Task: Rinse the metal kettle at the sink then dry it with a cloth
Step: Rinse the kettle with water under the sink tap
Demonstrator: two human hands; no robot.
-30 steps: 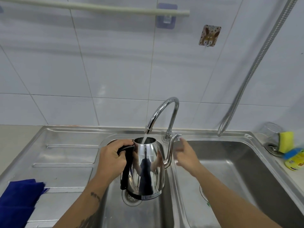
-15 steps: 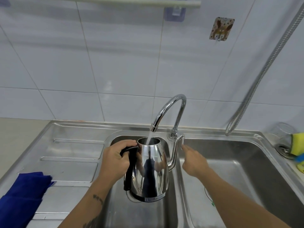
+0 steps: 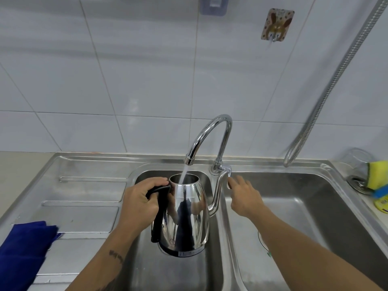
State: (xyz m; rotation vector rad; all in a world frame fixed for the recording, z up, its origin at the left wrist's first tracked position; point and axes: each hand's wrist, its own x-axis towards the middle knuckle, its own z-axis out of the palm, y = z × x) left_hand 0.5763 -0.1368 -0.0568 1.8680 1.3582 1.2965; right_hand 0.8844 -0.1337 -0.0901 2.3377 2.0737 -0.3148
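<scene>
A shiny metal kettle (image 3: 189,211) with a black handle and a thin curved spout hangs upright over the left sink basin (image 3: 134,259). My left hand (image 3: 140,202) is closed around the handle. Water runs from the chrome tap (image 3: 210,131) straight into the kettle's open top. My right hand (image 3: 244,197) reaches over the divider, its fingertips at the tap lever beside the tip of the kettle's spout. A dark blue cloth (image 3: 21,248) lies on the drainboard at the far left.
The right basin (image 3: 304,206) lies under my right forearm. On the right rim sit a yellow sponge (image 3: 376,175), an upturned glass (image 3: 358,162) and a yellow bottle (image 3: 382,203). A metal hose (image 3: 327,85) hangs down the tiled wall.
The water stream has grown from thin to full. My right hand has stayed at the tap lever. The kettle stays under the tap in my left hand.
</scene>
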